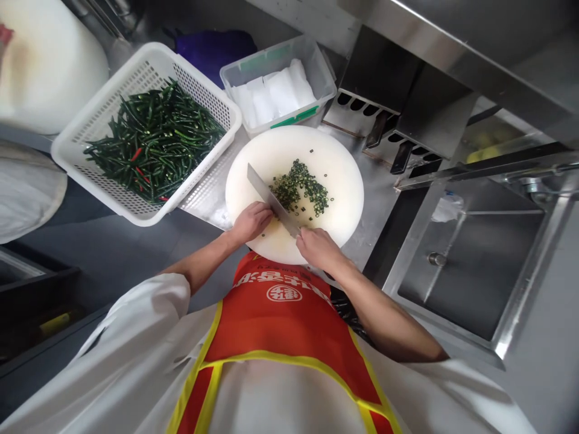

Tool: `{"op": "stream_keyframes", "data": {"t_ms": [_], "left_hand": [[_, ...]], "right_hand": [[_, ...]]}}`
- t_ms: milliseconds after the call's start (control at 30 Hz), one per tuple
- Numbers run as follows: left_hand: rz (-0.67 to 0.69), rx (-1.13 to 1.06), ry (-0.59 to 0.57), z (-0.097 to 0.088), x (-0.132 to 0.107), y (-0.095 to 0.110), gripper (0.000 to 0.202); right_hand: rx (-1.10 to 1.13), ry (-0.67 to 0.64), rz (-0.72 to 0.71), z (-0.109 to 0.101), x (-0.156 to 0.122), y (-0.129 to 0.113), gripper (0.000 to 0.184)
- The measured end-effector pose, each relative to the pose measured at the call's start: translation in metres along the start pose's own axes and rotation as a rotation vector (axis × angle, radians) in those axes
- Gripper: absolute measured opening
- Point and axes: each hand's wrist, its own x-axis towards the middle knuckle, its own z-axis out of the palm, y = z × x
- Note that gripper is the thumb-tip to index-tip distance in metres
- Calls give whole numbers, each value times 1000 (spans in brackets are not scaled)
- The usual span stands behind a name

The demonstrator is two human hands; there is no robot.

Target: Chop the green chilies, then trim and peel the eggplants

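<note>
Knife (266,196), one, broad-bladed: slanted across the round white board (346,166), its near end at the right hand's grip (319,246), which was clamped on the handle. The blade ran from there toward the far left.
Left hand's grip (252,222): fingers curled together at the blade's left side; whether anything was held could not be told.
Chopped greens (301,187), loose heap: on the board, right of the blade and beyond the right grip.
Board: on the metal tabletop (375,202).
Basket (199,81), white, perforated: to the left, containing green peppers (158,138), a few red.
</note>
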Motion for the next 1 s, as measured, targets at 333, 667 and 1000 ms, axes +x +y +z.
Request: {"op": "stream_keyframes", "data": {"t_ms": [333,667,1000], "left_hand": [[-47,-57,-34,-2,-7,-1,16],[-45,-13,-31,1,-11,-4,19],[-330,201,62,-9,-28,19,11]], "right_hand": [[-25,-74,8,-10,-39,-6,24],[0,-47,-15,-2,-28,-2,26],[14,13,11,18,-8,-1,29]]}}
